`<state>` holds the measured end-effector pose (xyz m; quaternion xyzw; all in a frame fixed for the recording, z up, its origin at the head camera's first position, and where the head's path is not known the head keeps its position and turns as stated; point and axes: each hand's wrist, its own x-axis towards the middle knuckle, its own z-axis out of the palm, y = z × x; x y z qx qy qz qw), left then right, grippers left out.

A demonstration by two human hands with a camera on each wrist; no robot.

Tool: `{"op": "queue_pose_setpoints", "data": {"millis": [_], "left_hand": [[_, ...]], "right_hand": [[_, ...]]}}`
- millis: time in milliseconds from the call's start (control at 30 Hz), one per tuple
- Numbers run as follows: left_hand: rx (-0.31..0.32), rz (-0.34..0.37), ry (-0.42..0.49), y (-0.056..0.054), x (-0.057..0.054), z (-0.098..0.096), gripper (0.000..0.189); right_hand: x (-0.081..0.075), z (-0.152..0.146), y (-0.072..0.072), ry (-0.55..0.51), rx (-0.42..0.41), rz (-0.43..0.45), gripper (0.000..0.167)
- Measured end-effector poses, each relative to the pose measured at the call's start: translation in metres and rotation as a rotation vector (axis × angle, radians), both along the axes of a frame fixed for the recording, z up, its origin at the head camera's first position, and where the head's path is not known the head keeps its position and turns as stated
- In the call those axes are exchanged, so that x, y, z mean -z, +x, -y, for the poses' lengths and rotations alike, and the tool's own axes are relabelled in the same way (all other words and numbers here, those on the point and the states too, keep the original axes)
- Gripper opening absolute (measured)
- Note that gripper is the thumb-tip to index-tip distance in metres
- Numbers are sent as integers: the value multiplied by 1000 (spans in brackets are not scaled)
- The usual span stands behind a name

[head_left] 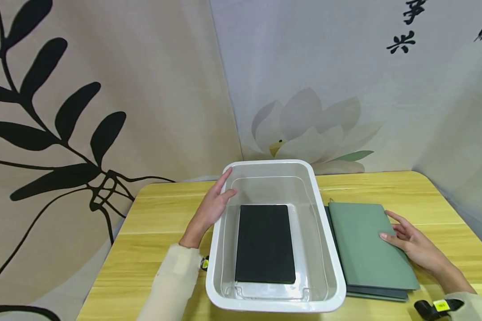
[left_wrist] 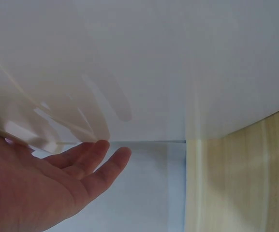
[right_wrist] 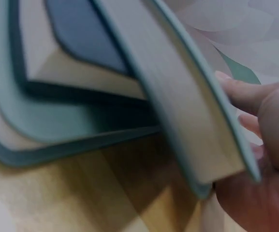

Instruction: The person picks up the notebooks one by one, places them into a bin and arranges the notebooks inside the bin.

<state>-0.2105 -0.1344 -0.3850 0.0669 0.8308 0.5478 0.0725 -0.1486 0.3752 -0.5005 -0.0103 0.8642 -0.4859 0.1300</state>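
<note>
Hands: 2, my left hand (head_left: pixel 209 206) and my right hand (head_left: pixel 415 247). Sleeves on me: 2 cream fabric ones, left sleeve (head_left: pixel 172 281) and right sleeve (head_left: pixel 471 305). Black wrist units with yellow labels: 2, the right unit (head_left: pixel 425 310) showing more. Bins: 1 white rectangular plastic bin (head_left: pixel 277 306). Notebooks: I get 4. Inside the bin, 1 flat black rectangular notebook (head_left: pixel 265 244); right of it, a stack of 3: top green notebook (head_left: pixel 369 245), dark-covered middle notebook (right_wrist: pixel 81 34), bottom green notebook (right_wrist: pixel 28 111). Tables: 1, yellow wood-grain tabletop (head_left: pixel 156 218). Backdrop prints: 1 black leafy branch (head_left: pixel 56 180) far left, 1 pale lotus flower (head_left: pixel 317 129) far side.
</note>
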Motion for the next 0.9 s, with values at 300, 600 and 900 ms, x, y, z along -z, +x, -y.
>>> {"op": "queue_pose_setpoints", "data": {"millis": [300, 600, 900], "left_hand": [[13, -7, 7, 1, -1, 1, 58], [15, 22, 4, -1, -1, 0, 59], [8, 4, 9, 0, 1, 0, 58]], "right_hand": [[-3, 2, 1, 3, 0, -6, 84], [-9, 2, 4, 97, 48, 3, 90], [-12, -2, 6, 88, 49, 21, 90]]}}
